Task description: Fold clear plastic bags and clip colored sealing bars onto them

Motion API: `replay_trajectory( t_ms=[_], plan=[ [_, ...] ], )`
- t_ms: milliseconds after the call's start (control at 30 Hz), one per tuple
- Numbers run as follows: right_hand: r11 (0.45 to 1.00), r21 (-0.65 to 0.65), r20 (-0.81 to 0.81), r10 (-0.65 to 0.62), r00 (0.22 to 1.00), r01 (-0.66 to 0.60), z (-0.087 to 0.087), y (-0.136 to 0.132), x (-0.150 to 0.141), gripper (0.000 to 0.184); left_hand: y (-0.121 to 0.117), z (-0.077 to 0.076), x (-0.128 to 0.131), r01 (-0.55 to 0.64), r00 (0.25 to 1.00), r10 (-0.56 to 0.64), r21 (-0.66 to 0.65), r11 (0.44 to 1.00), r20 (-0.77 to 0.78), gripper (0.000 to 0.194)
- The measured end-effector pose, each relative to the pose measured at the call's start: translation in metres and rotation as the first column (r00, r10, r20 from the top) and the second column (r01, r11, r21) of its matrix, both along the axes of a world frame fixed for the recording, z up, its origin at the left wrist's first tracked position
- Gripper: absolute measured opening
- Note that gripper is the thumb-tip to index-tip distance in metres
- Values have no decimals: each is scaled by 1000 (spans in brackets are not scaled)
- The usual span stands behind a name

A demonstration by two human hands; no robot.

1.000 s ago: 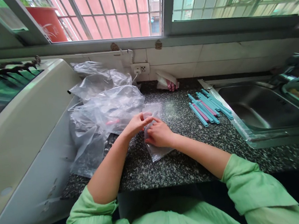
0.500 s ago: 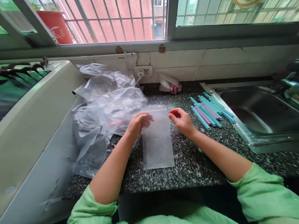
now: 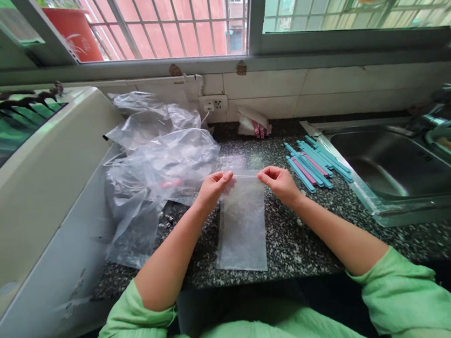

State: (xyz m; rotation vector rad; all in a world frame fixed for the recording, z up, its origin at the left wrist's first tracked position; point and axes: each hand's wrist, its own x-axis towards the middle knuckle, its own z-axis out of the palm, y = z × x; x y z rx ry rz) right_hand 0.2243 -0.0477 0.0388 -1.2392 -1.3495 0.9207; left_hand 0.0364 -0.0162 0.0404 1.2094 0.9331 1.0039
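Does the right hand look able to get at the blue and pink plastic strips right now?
Probably yes: the strips lie on the speckled counter just right of the right hand, with nothing visible between. However, its fingers pinch the flat clear plastic bag, so it would likely need to release that first.

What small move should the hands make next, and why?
Perhaps ease apart the top of the clear bag: the left hand and right hand pinch it near its upper corners, and it looks flat, with nothing visible inside.
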Motion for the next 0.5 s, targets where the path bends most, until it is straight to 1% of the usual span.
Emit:
replay_trajectory(
  t_ms=[200,333,500],
  plan=[
    [1000,11,40,-4,999,4,3,-1,0,27,2,1,0,-13,1000,12,-22,1000,-17,44],
    [1000,21,49,-9,999,8,2,-2,-1,25,2,1,0,-30,999,29,-51,998,-22,37],
    [999,38,78,-20,997,17,1,-1,-1,26,2,1,1,-20,999,15,-106,994,-50,28]
  ],
)
